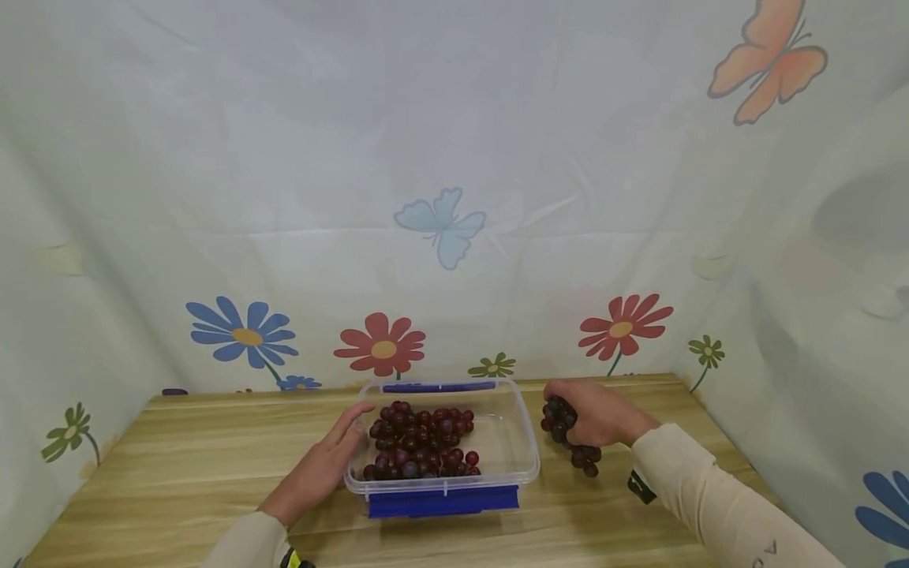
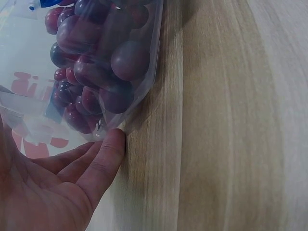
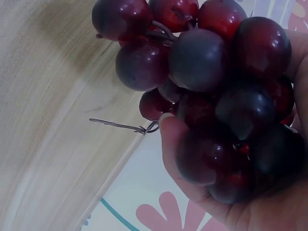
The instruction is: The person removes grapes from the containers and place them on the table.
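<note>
A clear plastic container [image 1: 527,442] with blue clip latches stands mid-table. Dark red grapes [image 1: 419,442] fill its left and middle part, while its right part shows bare bottom. My left hand [image 1: 325,465] rests against the container's left wall, fingers fairly straight; in the left wrist view the fingertips [image 2: 114,139] touch the wall's lower corner. To the right of the container, my right hand [image 1: 604,412] grips a bunch of grapes [image 3: 207,106] just over the table. A thin bare stem [image 3: 115,125] sticks out of that bunch.
The wood-grain table [image 1: 213,457] spreads out on both sides of the container. A pale curtain [image 1: 284,158] printed with flowers and butterflies hangs behind and along the sides. A small dark blue object [image 1: 174,391] lies at the table's back left edge.
</note>
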Tool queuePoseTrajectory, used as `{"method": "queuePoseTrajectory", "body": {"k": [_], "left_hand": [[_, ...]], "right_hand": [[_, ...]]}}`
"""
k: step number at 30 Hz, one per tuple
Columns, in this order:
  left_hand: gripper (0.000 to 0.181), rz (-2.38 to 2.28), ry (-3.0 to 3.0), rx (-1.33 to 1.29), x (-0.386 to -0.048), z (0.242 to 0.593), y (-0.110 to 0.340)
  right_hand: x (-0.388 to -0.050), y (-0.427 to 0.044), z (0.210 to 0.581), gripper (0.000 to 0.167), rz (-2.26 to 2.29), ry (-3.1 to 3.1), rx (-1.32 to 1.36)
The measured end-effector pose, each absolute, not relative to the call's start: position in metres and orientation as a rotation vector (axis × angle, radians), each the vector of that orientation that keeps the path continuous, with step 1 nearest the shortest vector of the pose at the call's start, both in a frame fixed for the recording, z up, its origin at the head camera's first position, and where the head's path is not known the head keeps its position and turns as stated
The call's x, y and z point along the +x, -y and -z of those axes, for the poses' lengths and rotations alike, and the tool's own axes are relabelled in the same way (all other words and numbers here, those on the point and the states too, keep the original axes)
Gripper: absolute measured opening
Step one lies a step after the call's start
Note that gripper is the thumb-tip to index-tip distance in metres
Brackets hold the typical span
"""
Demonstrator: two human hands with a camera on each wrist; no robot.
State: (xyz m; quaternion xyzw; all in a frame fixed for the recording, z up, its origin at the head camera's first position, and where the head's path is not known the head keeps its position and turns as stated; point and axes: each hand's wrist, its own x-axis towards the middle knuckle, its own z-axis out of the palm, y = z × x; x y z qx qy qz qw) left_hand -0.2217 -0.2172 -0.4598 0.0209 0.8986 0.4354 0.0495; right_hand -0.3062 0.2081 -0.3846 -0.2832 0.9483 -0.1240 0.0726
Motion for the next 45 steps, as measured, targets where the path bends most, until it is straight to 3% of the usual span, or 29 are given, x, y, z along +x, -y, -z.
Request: {"method": "queuePoseTrajectory", "body": {"k": [22, 45], "left_hand": [[0.052, -1.333, -2.735, 0.057, -0.222, 0.461, 0.217], [0.053, -1.325, -2.738, 0.051, -0.221, 0.459, 0.217]], "right_hand": [[-0.295, -0.198, 0.399, 0.052, 0.042, -2.978, -0.731], [-0.294, -0.197, 0.409, 0.053, 0.121, -2.970, -0.744]]}}
